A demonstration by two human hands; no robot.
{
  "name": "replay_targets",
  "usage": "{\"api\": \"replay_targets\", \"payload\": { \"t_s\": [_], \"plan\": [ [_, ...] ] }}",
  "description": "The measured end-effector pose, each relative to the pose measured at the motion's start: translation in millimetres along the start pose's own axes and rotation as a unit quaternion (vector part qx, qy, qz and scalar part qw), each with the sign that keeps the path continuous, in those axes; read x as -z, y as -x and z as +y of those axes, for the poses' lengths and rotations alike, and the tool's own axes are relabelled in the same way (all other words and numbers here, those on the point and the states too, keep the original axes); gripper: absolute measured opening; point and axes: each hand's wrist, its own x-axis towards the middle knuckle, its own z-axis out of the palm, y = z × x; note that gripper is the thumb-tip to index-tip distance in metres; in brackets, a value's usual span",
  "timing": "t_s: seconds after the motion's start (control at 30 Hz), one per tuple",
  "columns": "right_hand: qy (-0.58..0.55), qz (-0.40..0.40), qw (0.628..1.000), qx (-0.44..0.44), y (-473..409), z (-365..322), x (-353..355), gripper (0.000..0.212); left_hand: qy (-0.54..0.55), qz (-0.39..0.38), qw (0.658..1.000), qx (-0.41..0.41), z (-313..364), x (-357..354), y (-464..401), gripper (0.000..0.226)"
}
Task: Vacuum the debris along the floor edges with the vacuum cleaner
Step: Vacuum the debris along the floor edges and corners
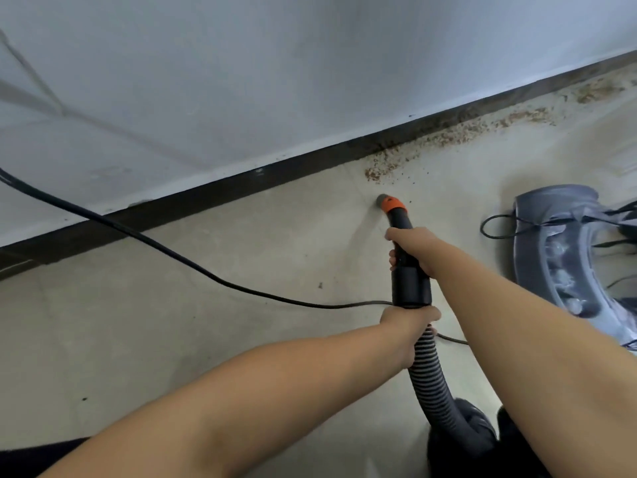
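A black vacuum wand with an orange collar and grey nozzle tip [385,200] points down at the pale floor, a short way in front of the dark skirting board [206,198]. Brown crumb-like debris [389,163] lies along the skirting, starting just beyond the nozzle and running to the upper right. My right hand [412,248] grips the wand's upper black tube. My left hand [408,322] grips lower down, where the ribbed grey hose [429,370] joins the wand. The hose curves down to the dark vacuum body [462,432] at the bottom.
A black power cord [165,250] crosses the floor from the left edge to behind the wand. A grey curved appliance part [558,250] with thin black cords lies on the floor at the right. A white wall [241,81] rises above the skirting.
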Motion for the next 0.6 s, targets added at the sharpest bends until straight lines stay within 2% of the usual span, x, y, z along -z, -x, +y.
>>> {"api": "replay_targets", "payload": {
  "t_s": [0.1, 0.3, 0.6],
  "plan": [
    [-0.049, 0.006, 0.999, -0.016, -5.0, 21.0, 28.9, 0.014, -0.039, -0.006, 0.999, 0.001, -12.7, -15.9, -6.9, 0.022],
    [-0.068, -0.026, 0.997, -0.003, -33.2, 38.1, 75.4, 0.015, -0.059, 0.002, 0.998, -0.017, -22.3, -58.9, -28.7, 0.022],
    [-0.096, -0.103, 0.989, 0.033, -76.8, 25.7, 115.6, 0.016, -0.117, 0.053, 0.991, -0.043, -0.2, -107.1, -55.9, 0.016]
  ]
}}
